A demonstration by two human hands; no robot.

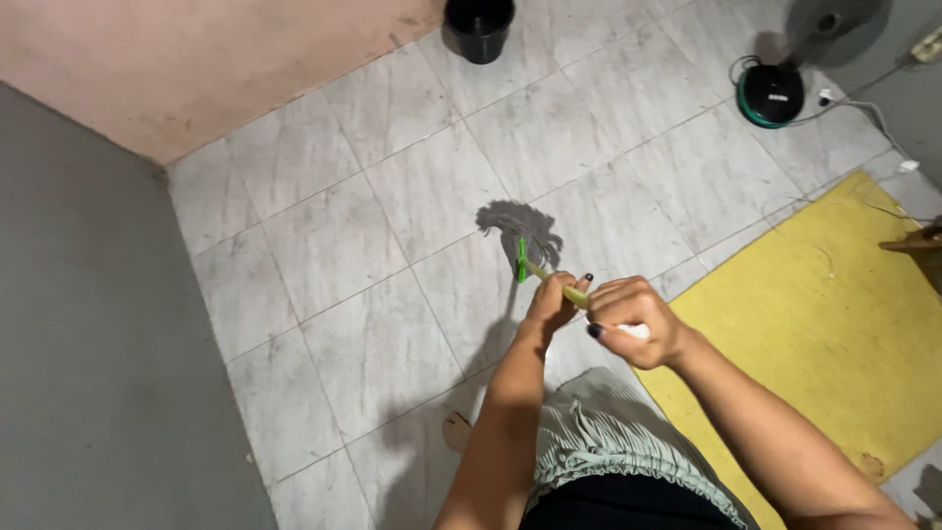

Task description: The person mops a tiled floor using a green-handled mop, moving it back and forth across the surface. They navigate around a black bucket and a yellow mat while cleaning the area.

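Grey marbled tile floor [412, 196], with a pink wall and a grey wall meeting at the far left corner; a yellow mat [824, 294] is lying to the right. A black bucket [479, 26] is standing at the top edge by the pink wall, well apart from the work. A floor fan's round black-and-green base [770, 94] is sitting upper right, cords trailing from it. The person is standing, both arms reaching forward. The left hand [551, 302] is clenching the yellow mop handle [559, 286] lower down; the right hand [633, 319] is closing round the top end, dark-painted nails showing. Each grip is wrapping firmly on the handle. The grey string mop head [517, 228] is resting splayed on the tile just ahead of the hands, a green clamp [521, 260] joining it to the handle. Judging by this, the mopping stroke is under way mid-floor. Next move would call for dragging the head across the tiles with steady downward pressure, keeping clear of the mat's edge and the cords.
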